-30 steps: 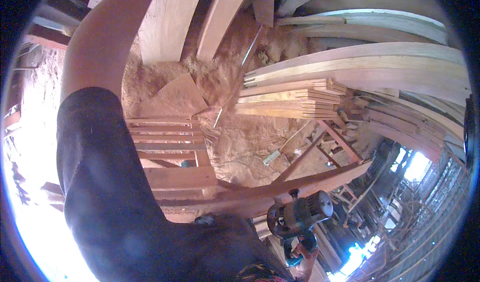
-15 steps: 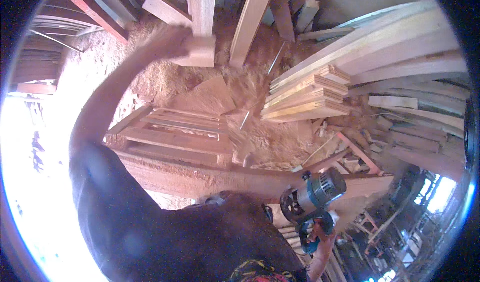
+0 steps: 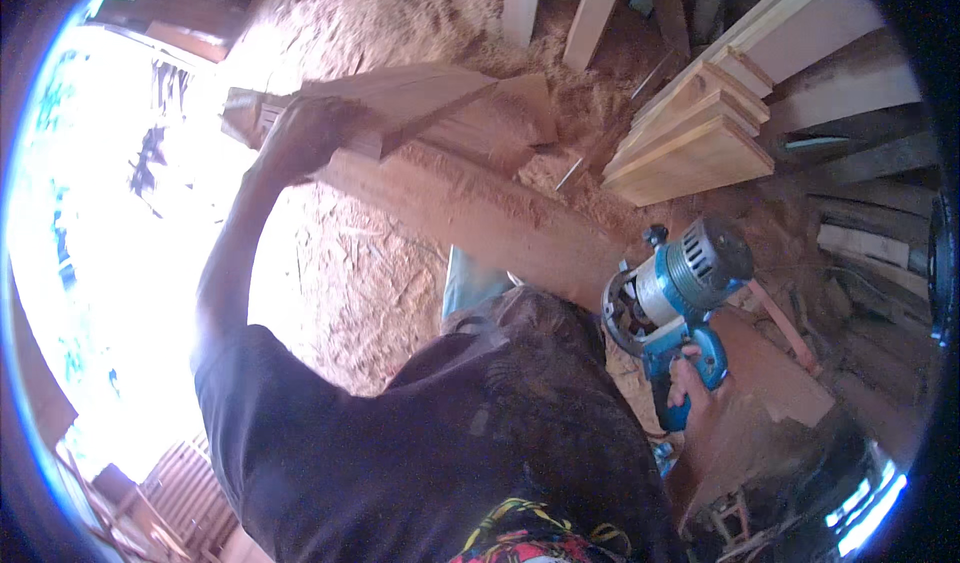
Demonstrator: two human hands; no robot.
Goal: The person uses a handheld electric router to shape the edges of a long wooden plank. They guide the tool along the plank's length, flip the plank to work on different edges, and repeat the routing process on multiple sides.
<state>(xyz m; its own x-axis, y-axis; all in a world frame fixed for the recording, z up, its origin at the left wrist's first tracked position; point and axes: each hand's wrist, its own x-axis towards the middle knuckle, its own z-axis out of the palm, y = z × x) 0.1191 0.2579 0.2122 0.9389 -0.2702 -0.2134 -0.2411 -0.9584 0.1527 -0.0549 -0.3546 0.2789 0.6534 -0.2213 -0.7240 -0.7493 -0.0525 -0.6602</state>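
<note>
My left hand (image 3: 305, 135) is raised out to the left and grips a short, pale wooden board (image 3: 410, 98) by its near end, holding it above the sawdust-covered ground. My right hand (image 3: 688, 378) is low at the right and closed on the handle of a blue and silver electric router (image 3: 672, 288). The router rests at the edge of a long reddish plank (image 3: 520, 228) that runs diagonally under both hands. My dark shirt fills the lower middle of the head view.
A stack of cut pale boards (image 3: 690, 148) lies at the upper right, with longer planks (image 3: 800, 23) leaning behind it. Sawdust (image 3: 350, 273) covers the ground. More timber (image 3: 870, 253) clutters the right edge. A slatted wooden piece (image 3: 190, 473) sits at the lower left.
My left arm has swung down and left, carrying the short board away from the leaning planks. The view has shifted, and the router in my right hand now appears higher.
</note>
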